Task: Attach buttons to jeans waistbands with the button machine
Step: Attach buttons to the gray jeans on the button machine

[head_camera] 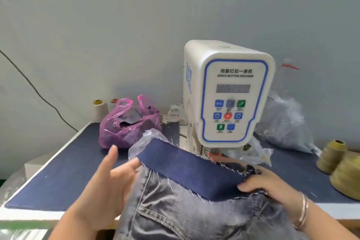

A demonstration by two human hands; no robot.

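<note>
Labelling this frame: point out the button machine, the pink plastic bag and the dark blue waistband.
button machine (231, 91): head view, on its front control panel.
pink plastic bag (124, 128): head view, on its bulging side.
dark blue waistband (187, 165): head view, mid-strip.

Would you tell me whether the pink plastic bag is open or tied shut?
Open: the pink plastic bag has its handles apart and untied, with dark scraps visible through the mouth.
</note>
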